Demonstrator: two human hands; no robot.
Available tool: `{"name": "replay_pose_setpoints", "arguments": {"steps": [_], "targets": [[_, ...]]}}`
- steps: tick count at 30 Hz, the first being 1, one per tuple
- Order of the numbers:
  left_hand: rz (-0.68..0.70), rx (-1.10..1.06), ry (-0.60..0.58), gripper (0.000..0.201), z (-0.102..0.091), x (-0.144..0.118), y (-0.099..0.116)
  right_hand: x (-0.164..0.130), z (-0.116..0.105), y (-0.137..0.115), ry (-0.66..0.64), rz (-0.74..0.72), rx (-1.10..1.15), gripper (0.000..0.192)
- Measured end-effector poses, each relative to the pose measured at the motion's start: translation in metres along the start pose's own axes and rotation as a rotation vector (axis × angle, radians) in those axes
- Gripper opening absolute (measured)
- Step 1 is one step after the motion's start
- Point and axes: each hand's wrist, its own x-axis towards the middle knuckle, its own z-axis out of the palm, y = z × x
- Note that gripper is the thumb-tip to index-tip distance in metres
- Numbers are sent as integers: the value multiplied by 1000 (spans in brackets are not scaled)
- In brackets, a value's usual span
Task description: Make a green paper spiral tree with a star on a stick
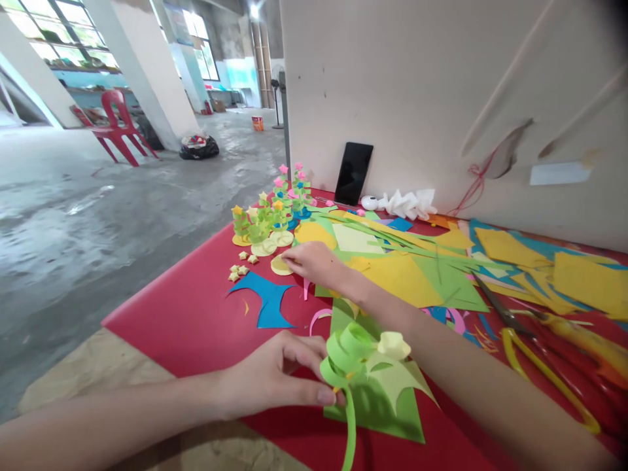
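My left hand [275,376] pinches a curled green paper strip [349,350] at its base, where a bit of orange shows. A pale yellow paper star [394,345] tops the curl, and the strip's loose tail hangs down. Farther off, my right hand [321,265] is closed at the edge of a pale yellow paper disc [279,265], fingertips pressed together. Beyond it stand several finished paper curls [260,226] with stars on round bases. Small pale stars [239,269] lie left of the disc, above a blue paper scrap [269,301].
Yellow paper sheets [397,278] and green strips spread over the red table cover [161,320]. Scissors [510,320] with yellow handles lie at the right. A black phone [354,173] leans on the back panel near crumpled white tissue [407,204]. The table edge runs along the left.
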Motion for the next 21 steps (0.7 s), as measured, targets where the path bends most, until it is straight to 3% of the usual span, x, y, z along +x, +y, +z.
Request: {"name": "replay_pose_setpoints", "arguments": {"steps": [14,17,21], "targets": [[-12,25,30,11,0,-2,1,5,3,8,-19,221,342,27],[-5,10,26,11,0,-1,1,8,3,8,55,271,454,27],[-38,-69,29,12,-1,-1,0,0,-14,8,268,375,596,27]]}}
